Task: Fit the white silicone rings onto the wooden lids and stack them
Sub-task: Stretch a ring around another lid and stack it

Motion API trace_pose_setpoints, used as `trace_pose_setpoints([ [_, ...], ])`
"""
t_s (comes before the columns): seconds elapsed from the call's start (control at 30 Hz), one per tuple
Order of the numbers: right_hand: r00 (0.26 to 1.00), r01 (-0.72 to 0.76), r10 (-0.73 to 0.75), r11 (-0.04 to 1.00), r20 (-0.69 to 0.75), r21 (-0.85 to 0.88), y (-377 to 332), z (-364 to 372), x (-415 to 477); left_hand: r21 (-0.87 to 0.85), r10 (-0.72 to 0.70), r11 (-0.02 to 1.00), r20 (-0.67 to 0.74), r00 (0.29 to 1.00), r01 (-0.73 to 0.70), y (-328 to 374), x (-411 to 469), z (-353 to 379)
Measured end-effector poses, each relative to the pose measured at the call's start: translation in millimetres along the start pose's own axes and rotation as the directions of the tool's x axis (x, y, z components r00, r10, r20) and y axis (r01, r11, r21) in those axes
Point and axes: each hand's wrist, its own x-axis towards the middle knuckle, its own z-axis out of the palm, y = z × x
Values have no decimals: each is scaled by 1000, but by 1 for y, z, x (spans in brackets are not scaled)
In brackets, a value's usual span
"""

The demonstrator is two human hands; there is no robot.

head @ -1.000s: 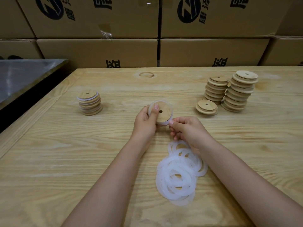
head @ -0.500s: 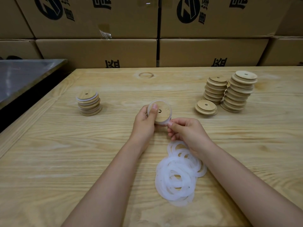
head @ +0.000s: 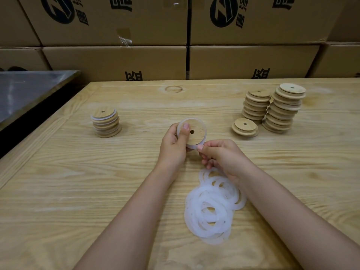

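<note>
While ring (head: 191, 146) looks partly seated on lid (head: 195, 134) at frame centre, left hand (head: 173, 148) fingers (head: 184, 131) curl round lid, right hand (head: 224, 156) fingers (head: 203, 148) pinch ring's lower edge. Risk: silicone springs off far side.

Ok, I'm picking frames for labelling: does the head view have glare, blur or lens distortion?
Head view: light is soft and even, with faint shadows beside the lid stacks; the left hand, right hand, wooden lid and silicone ring show no motion blur; the metal surface carries a dull sheen; the wide lens bows the cardboard boxes.
</note>
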Motion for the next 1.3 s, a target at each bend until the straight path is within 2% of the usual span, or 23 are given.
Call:
trace_pose_setpoints([
  [0.1, 997, 12, -11, 1000, -72, 8, 2, 2, 0, -42, -6, 999, 42, 999, 8, 0, 0, -1],
  [0.3, 985, 96, -102, 994, -136, -48, 6, 4, -1, 50, 10, 999, 12, 1000, -11, 2, 0, -2],
  [0.4, 970, 112, -138, 984, -199, -137, 6, 4, -2, 34, -1, 999, 39, 999, 0, 2, -1, -2],
  [0.47, 957, 130, -160, 982, -243, -139, 6, 2, -1, 43, 8, 999, 73, 997, -11, 2, -2, -1],
  [0.6, 982, 127, -110, 986, -153, 108, 4, -3, 1, 24, -44, 999, 173, 984, 41, 5, -4, 0],
  [0.67, 989, 84, -46, 958, -143, 274, 3, -6, 2, -54, -89, 994, 164, 982, 99, 5, -3, -1],
  [0.73, 991, 50, 6, 911, -135, 410, 2, -9, 3, -87, -82, 992, 120, 989, 93, 5, -2, -3],
  [0.83, 988, 62, 19, 866, -156, 497, 3, -11, 5, -37, -61, 997, 93, 994, 65, 3, -3, -1],
  [0.97, 968, 137, -19, 874, -249, 466, 7, -9, 6, 7, -36, 999, 94, 995, 35, 2, -5, 3],
  [1.17, 918, 235, -81, 900, -389, 368, 10, -7, 7, 18, -32, 999, 184, 982, 29, -2, -8, 7],
  [1.3, 901, 250, -103, 918, -422, 309, 10, -7, 7, 46, -33, 999, 153, 988, 27, -4, -8, 7],
])
